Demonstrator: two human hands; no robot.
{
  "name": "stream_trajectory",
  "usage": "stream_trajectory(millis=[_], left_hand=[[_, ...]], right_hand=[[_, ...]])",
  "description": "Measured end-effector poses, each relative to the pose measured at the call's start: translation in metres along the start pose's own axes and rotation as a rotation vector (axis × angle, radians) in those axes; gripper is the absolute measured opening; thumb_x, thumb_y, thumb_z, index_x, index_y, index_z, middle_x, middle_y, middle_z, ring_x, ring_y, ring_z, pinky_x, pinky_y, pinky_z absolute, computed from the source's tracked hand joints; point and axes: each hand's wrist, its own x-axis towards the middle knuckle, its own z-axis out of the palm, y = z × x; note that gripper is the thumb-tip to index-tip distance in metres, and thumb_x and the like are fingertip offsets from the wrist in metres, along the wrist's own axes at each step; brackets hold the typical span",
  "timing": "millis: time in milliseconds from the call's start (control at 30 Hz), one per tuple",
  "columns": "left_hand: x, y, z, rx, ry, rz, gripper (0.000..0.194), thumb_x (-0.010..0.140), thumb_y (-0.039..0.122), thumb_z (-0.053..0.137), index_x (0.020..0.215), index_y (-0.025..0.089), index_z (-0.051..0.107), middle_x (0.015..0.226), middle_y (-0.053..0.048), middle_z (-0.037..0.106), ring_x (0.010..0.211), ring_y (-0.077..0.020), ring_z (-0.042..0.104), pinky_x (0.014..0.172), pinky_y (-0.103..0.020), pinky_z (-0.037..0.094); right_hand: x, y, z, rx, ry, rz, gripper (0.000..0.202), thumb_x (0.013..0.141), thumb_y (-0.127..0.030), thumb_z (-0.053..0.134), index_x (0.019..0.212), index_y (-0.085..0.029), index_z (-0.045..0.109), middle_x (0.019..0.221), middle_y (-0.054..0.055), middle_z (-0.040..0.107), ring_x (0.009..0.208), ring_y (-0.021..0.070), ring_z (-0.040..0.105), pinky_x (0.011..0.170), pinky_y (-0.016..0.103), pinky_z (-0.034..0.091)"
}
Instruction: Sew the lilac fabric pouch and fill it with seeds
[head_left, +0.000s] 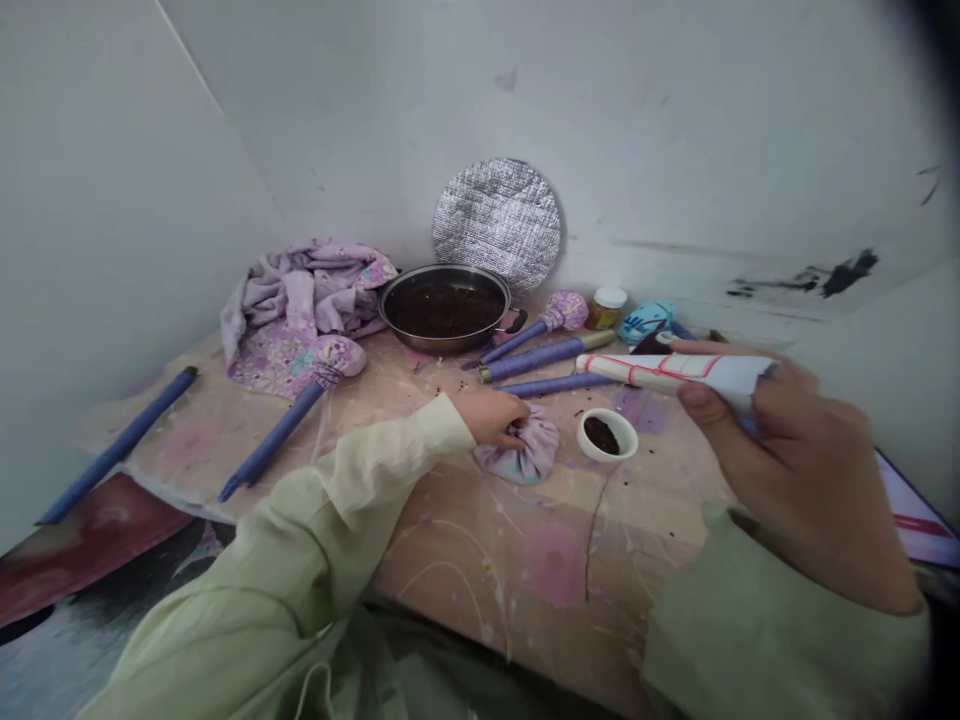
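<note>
- Pouch (520, 452) of lilac cloth, bunched round and sitting on the worktop (480, 560) just left of a small white cup (607, 434); my left hand (491, 415) pinches its gathered neck, fingers closed tight on the folds, likely so the filling stays in and the bundle keeps its shape.
- Right hand (802, 470) raised close to the camera, grip closed around a rolled paper tube (675, 372), white with red lines; the free end points left, level above the worktop and over the pouch side.
- Cup holds dark granules, set within reach between both hands; a few loose grains lie scattered around it.
- Behind: three blue-violet rods (551, 372) lying side by side, one tipped with a tied cloth head (565, 310), which looks like the finished form of the pouch.
- Further back, a metal pan (445, 305) with dark contents, and a round silver quilted disc (496, 222) propped against the wall (675, 120).
- Left of pan: heap of lilac floral fabric (304, 305), probably the stock for pouches; another rod with cloth head (289, 425) lies before it, and a bare blue rod (116, 445) at the worktop's far left edge.
- Right of rods: small jar with white lid (606, 307), and a blue patterned object (646, 320) I cannot identify.
</note>
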Motion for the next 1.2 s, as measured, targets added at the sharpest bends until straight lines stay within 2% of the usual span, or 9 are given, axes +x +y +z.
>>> stream_trajectory(millis=[233,433,600,700,767,900,1000,1067,1200], left_hand=[[0.004,0.000,-0.012,0.138,-0.056,0.102,0.022,0.085,0.038,0.057,0.089,0.017,0.064,0.098,-0.005,0.066,0.082,-0.0152,0.061,0.062,-0.024,0.034],[0.011,0.007,-0.024,0.246,0.138,0.079,0.028,0.088,0.041,0.053,0.098,0.017,0.062,0.104,-0.006,0.064,0.091,-0.0189,0.058,0.067,-0.028,0.031],[0.009,0.003,-0.016,0.219,0.212,0.220,0.027,0.089,0.042,0.050,0.097,0.020,0.062,0.103,-0.004,0.063,0.092,-0.0182,0.052,0.075,-0.030,0.026],[0.006,0.001,-0.007,0.184,0.164,0.261,0.021,0.088,0.039,0.053,0.096,0.023,0.063,0.098,-0.003,0.063,0.089,-0.0182,0.049,0.074,-0.031,0.022],[0.005,0.000,-0.003,0.145,0.158,0.259,0.020,0.088,0.038,0.053,0.096,0.024,0.064,0.098,-0.004,0.063,0.088,-0.0184,0.048,0.074,-0.032,0.022],[0.002,-0.006,0.000,-0.002,0.218,0.258,0.021,0.084,0.040,0.058,0.092,0.021,0.066,0.101,-0.005,0.062,0.091,-0.0186,0.050,0.078,-0.032,0.026],[0.000,-0.014,0.003,-0.156,0.350,0.220,0.022,0.083,0.037,0.059,0.089,0.017,0.065,0.101,-0.007,0.062,0.092,-0.0171,0.054,0.081,-0.029,0.033],[0.001,-0.017,0.005,-0.230,0.417,0.141,0.022,0.086,0.034,0.053,0.088,0.014,0.064,0.091,-0.007,0.062,0.084,-0.0144,0.055,0.077,-0.025,0.038],[0.014,-0.017,0.006,-0.219,0.371,-0.092,0.024,0.080,0.037,0.057,0.078,0.014,0.062,0.073,-0.002,0.060,0.066,-0.0124,0.052,0.063,-0.023,0.037]], right_hand=[[-0.001,-0.004,-0.006,-0.006,-0.003,-0.002,0.021,0.090,-0.033,0.048,0.077,-0.020,0.058,0.107,0.009,0.066,0.099,0.0245,0.061,0.086,0.044,0.047],[-0.003,-0.004,-0.009,-0.004,0.029,-0.021,0.021,0.090,-0.031,0.048,0.075,-0.021,0.056,0.106,0.008,0.066,0.099,0.0240,0.062,0.086,0.043,0.047],[-0.003,-0.005,-0.011,0.009,0.019,0.018,0.020,0.091,-0.029,0.048,0.078,-0.020,0.060,0.105,0.009,0.067,0.100,0.0231,0.061,0.088,0.042,0.045],[-0.001,-0.002,-0.009,0.021,-0.037,-0.001,0.021,0.091,-0.031,0.047,0.080,-0.019,0.060,0.105,0.009,0.067,0.104,0.0243,0.060,0.086,0.043,0.045],[0.000,0.002,-0.005,0.034,-0.125,-0.014,0.028,0.092,-0.035,0.045,0.071,-0.019,0.057,0.098,0.010,0.067,0.106,0.0263,0.059,0.083,0.044,0.045],[0.001,0.009,0.008,0.051,-0.299,-0.035,0.045,0.092,-0.044,0.040,0.055,-0.019,0.044,0.086,0.010,0.066,0.107,0.0275,0.057,0.082,0.043,0.043],[0.000,0.011,0.018,0.003,-0.370,-0.026,0.047,0.093,-0.046,0.034,0.055,-0.019,0.044,0.081,0.009,0.064,0.098,0.0260,0.058,0.080,0.041,0.042],[-0.001,0.010,0.024,-0.025,-0.417,-0.017,0.048,0.094,-0.045,0.031,0.057,-0.019,0.045,0.074,0.008,0.061,0.092,0.0244,0.057,0.079,0.040,0.041],[-0.001,0.009,0.032,-0.018,-0.469,-0.028,0.045,0.095,-0.040,0.032,0.059,-0.019,0.047,0.073,0.007,0.059,0.092,0.0235,0.055,0.079,0.039,0.039]])
